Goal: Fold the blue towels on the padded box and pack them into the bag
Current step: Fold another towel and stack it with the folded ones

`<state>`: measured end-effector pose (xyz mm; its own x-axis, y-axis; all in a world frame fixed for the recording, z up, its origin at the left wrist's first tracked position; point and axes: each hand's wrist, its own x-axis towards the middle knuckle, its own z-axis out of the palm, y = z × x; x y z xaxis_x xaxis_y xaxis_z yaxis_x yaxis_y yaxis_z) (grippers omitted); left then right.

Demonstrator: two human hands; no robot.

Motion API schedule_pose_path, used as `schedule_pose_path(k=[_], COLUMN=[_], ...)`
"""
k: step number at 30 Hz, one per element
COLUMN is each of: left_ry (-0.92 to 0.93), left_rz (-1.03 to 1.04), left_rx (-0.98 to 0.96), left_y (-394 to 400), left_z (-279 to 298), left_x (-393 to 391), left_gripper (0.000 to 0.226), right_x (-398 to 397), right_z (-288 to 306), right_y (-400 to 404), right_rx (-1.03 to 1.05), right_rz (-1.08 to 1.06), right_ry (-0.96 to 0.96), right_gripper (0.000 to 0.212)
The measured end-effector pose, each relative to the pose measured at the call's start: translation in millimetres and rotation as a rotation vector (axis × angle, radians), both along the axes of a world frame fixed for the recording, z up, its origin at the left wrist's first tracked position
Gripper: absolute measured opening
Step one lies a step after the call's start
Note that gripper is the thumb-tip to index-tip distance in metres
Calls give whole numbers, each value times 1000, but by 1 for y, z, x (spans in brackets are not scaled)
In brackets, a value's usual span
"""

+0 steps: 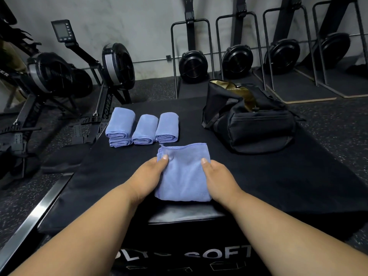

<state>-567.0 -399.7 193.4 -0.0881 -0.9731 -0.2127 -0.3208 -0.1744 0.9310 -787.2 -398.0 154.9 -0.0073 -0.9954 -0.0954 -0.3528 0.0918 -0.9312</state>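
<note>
Both hands [151,174] [218,176] gripping towel [184,174] side edges, bag [254,124] beyond

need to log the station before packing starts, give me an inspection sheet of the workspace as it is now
surface: black padded box, top partly bare, white lettering on its near face
job's things: one blue towel half folded, flat near the front edge; four folded blue towels in a row behind it, the left two stacked; black duffel bag on the box at far right, top open with tan lining showing, no towel seen inside
clutter: nothing seen
grippers: left hand grips the towel's left edge, thumb on top; right hand grips its right edge
cables: nothing seen
surroundings: rowing machines at left, more stood upright along the grey wall; speckled rubber floor
</note>
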Motion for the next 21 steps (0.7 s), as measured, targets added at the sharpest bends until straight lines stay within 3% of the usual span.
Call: schedule_pose_path(k=[2, 4, 8, 13, 15, 18, 21], left_ry=[180, 203, 117, 288, 217, -46, -109], left_rz=[-125, -197, -91, 21, 29, 74, 115], left_rx=[59, 55, 10, 2, 41, 49, 77], left_y=[11, 21, 34, 49, 59, 76, 89], left_z=[-6, -17, -30, -20, -14, -16, -18], left_x=[6, 15, 25, 19, 10, 2, -4], left_gripper=[38, 50, 56, 43, 30, 18, 11], right_x=[-1, -3, -3, -2, -5, -10, -18], right_z=[-1, 0, 6, 19, 24, 22, 14], right_y=[-2, -2, 0, 19, 27, 35, 43], right_rx=[-25, -80, -149, -123, -94, -15, 57], right_rz=[-17, -36, 26, 101, 127, 197, 256], right_ry=[-28, -49, -100, -225, -229, -41, 96], right_gripper=[50, 48, 49, 43, 42, 52, 46])
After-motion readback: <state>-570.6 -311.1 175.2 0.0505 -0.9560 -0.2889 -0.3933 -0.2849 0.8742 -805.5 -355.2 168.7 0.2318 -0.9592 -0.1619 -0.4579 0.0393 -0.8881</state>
